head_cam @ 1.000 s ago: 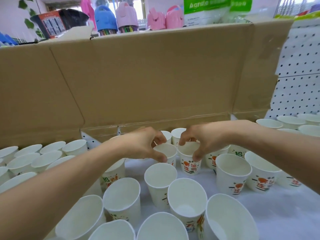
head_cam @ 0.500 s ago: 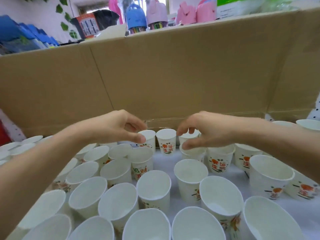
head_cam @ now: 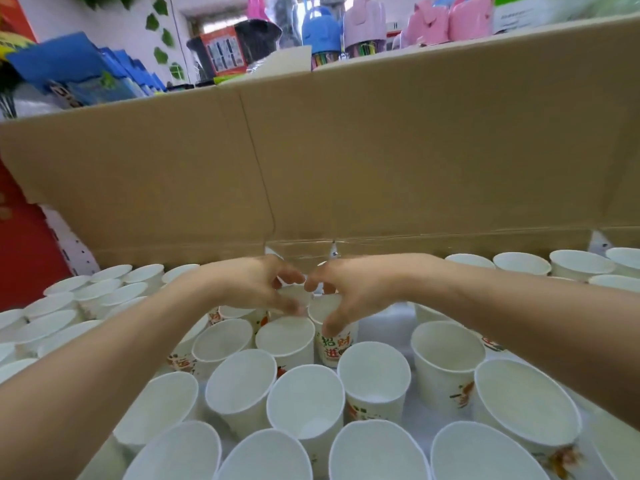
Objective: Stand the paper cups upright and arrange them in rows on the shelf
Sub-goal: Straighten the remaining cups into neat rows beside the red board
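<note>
Nearest: paper cups (head_cam: 304, 403) stand upright, mouths up, packed in rough rows across the white shelf (head_cam: 393, 325). More rows run off to left and right.

Mid-field: left hand (head_cam: 254, 287), fingers curled, pinches a small cup (head_cam: 294, 296) at its rim; the outline is blurred. Right hand (head_cam: 353, 294) grips a printed cup (head_cam: 334, 346), thumb on the near wall, fingers over the far rim.

Behind: a cardboard sheet (head_cam: 381, 150) stands along the back of the shelf.

Beyond it: blue folders (head_cam: 79, 74), pen holders (head_cam: 320, 32), green leaves (head_cam: 166, 39) on the wall.

Blur smears the left hand (head_cam: 249, 285), right hand (head_cam: 356, 292) and the cup (head_cam: 294, 296) between (grips unclear); front cups (head_cam: 377, 452) are cropped.
</note>
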{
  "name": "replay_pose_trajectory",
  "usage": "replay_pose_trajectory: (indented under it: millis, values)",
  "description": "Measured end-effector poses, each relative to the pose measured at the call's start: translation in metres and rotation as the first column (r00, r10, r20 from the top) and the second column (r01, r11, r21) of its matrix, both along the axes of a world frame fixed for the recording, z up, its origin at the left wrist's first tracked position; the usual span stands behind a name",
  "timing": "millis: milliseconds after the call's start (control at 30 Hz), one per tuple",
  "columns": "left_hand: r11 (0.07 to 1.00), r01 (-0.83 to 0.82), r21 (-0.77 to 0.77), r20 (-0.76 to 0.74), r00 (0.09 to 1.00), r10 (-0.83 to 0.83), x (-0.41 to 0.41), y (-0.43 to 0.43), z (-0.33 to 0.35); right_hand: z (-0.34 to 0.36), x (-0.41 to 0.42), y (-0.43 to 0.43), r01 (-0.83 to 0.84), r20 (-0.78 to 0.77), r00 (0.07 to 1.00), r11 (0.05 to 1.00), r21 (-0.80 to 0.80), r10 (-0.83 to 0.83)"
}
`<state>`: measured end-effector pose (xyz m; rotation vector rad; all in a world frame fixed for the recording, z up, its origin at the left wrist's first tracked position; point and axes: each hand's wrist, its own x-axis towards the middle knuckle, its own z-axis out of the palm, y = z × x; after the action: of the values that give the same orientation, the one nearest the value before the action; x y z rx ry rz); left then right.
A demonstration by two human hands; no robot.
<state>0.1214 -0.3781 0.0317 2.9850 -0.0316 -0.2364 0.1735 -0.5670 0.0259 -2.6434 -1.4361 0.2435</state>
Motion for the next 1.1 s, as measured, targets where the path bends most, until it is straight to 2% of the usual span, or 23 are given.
replay_pose_trajectory:
  millis: [67, 267, 467, 667, 1100]
  values:
    - [0.999, -0.018, -0.042, 0.028, 0.999, 0.02, 0.004, 0.0, 0.001, 0.0, 0.004, -0.005, 0.039, -0.012, 0.999, 0.999, -0.006, -0.04]
    - [0.999, -0.033, -0.006, -0.02, 0.999, 0.033, 0.015, -0.005, -0.002, 0.001, 0.018, -0.027, 0.143, -0.013, 0.989, 0.988, -0.05, -0.144]
    - [0.995, -0.003, 0.102, -0.005, 1.0, 0.003, 0.021, -0.008, -0.001, -0.001, 0.024, -0.037, 0.186, 0.007, 0.983, 0.982, -0.033, -0.186]
    - [0.986, -0.047, 0.163, 0.042, 0.998, 0.041, 0.026, -0.031, -0.005, -0.001, 0.025, -0.041, 0.174, 0.004, 0.985, 0.984, -0.039, -0.174]
    - [0.998, -0.058, 0.021, 0.061, 0.997, 0.057, 0.021, -0.046, -0.007, -0.004, 0.027, -0.051, 0.176, 0.013, 0.984, 0.984, -0.005, -0.176]
